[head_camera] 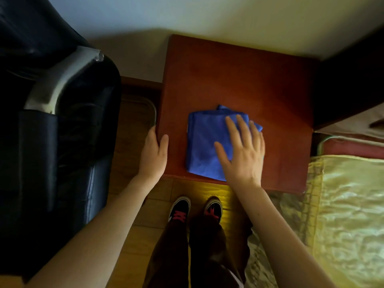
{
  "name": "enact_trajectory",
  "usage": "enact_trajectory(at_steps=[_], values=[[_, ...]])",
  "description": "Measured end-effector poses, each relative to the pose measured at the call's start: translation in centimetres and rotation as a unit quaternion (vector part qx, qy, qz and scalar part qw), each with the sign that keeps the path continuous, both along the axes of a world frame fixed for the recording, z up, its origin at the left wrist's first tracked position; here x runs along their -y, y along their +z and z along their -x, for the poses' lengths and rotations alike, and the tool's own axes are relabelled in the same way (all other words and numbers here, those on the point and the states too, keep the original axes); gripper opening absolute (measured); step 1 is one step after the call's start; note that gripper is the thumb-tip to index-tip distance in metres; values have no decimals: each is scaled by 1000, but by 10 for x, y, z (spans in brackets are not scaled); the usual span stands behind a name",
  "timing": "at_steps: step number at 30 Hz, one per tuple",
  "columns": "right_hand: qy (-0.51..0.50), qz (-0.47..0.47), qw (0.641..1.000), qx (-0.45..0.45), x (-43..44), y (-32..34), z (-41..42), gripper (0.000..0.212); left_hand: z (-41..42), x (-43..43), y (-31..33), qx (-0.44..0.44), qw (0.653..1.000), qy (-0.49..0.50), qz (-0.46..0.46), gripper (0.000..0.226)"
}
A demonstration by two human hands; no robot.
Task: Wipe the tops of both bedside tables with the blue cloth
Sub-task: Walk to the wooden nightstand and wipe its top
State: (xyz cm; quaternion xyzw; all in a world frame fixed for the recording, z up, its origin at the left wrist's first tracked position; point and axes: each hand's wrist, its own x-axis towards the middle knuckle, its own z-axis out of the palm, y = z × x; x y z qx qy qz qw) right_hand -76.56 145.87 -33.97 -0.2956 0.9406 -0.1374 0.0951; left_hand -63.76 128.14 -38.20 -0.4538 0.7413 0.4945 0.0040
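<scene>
A folded blue cloth (204,144) lies flat on the reddish-brown top of a bedside table (239,75), near its front edge. My right hand (242,152) presses flat on the cloth's right half, fingers spread and pointing away from me. My left hand (153,154) rests on the table's left front corner, thumb on top and fingers over the side edge. Only this one bedside table is in view.
A black leather chair (58,132) with a metal frame stands close on the left. A bed with a shiny yellow cover (349,215) sits on the right. My shoes (195,208) stand on the wooden floor just before the table. A pale wall runs behind.
</scene>
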Motion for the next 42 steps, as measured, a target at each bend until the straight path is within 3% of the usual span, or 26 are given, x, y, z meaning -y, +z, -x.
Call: enact_trajectory(at_steps=[4, 7, 11, 15, 20, 24, 27, 36, 42], values=[[-230, -97, 966, 59, -15, 8, -19, 88, -3, -3, 4, 8, 1000, -6, 9, 57], [-240, -95, 961, 94, -7, 7, -24, 92, -3, -3, 4, 10, 1000, -5, 6, 56], [-300, 39, 931, 204, 5, 13, -25, 63, -4, -3, 2, 17, 1000, -8, 10, 59], [-390, 135, 854, 317, 6, 11, -24, 40, -4, -2, 2, 21, 1000, -12, 12, 58], [-432, 261, 750, 427, 1, 16, -24, 20, -3, -3, 6, 28, 1000, -5, -6, 55], [-379, 298, 771, 415, -2, 43, -27, 11, -12, -6, 31, 63, 997, -3, -40, 50], [-363, 307, 788, 392, -9, 93, -19, 12, -22, -13, 85, 75, 996, -20, -35, 49], [-315, 358, 815, 331, -84, 320, -17, 8, -51, -59, 349, -71, 993, -82, 41, 38], [-311, 368, 817, 316, -144, 403, -48, 7, -86, -92, 433, -106, 991, -70, 51, 37]])
